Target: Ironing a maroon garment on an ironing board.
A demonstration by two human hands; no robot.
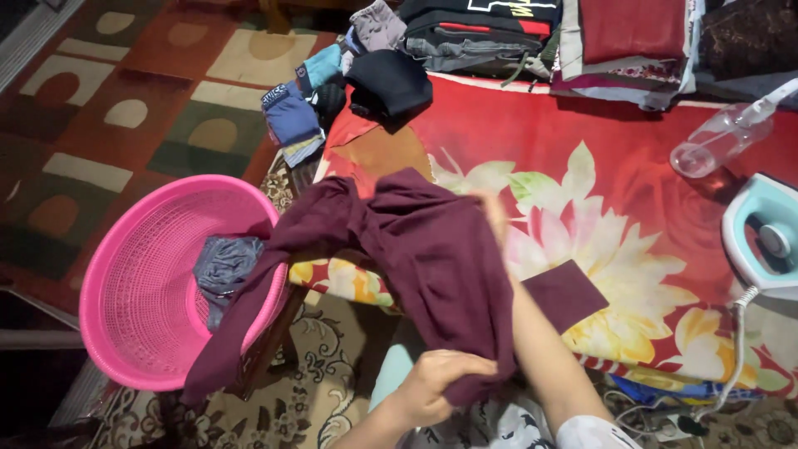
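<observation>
A dark maroon garment (432, 249) hangs in front of me over the near edge of a red flowered cloth (582, 150) that covers the table. My left hand (436, 384) grips the garment's lower hem. My right hand (496, 216) is up inside or behind the fabric, with only blurred fingers showing near the top, and my forearm runs down under the cloth. One long sleeve (241, 324) trails down to the left across the rim of a pink laundry basket (141, 283).
The basket holds a grey garment (220, 266). Folded clothes (499, 33) are stacked at the table's far edge, with small dark and blue items (332, 83) at its left corner. A clear spray bottle (719, 137) and a light blue iron (765, 237) sit at the right. A patterned rug (125, 108) covers the floor.
</observation>
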